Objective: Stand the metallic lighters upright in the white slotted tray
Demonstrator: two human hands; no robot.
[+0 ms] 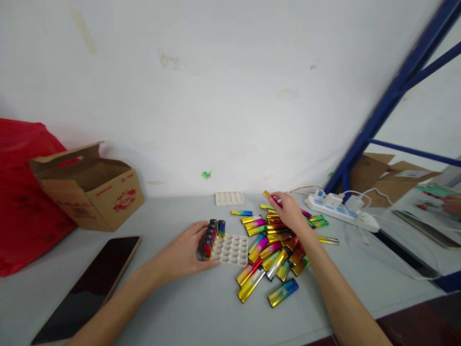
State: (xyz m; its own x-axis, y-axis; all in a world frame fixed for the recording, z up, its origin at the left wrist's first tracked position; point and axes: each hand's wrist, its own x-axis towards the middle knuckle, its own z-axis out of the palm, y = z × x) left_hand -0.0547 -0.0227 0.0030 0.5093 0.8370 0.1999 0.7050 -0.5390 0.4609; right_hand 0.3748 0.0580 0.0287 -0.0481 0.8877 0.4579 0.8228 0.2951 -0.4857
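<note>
A white tray with rows of holes (232, 250) lies on the grey table, several dark-topped lighters (212, 234) upright along its left side. Around that left end my left hand (187, 253) is closed, its fingers behind the lighters and its thumb at the tray's front edge. To the right is a loose pile of shiny multicoloured lighters (272, 254). Over the back of this pile, my right hand (289, 210) pinches a gold and magenta lighter (267, 194). One blue and gold lighter (283, 292) lies apart at the front.
Another white holed tray (229, 198) is by the wall. At left are a dark tablet (90, 283), an open cardboard box (97, 192) and a red bag (25, 192). At right are a power strip (342, 211) with cables, a blue frame (378, 110) and another person's hand (452, 205).
</note>
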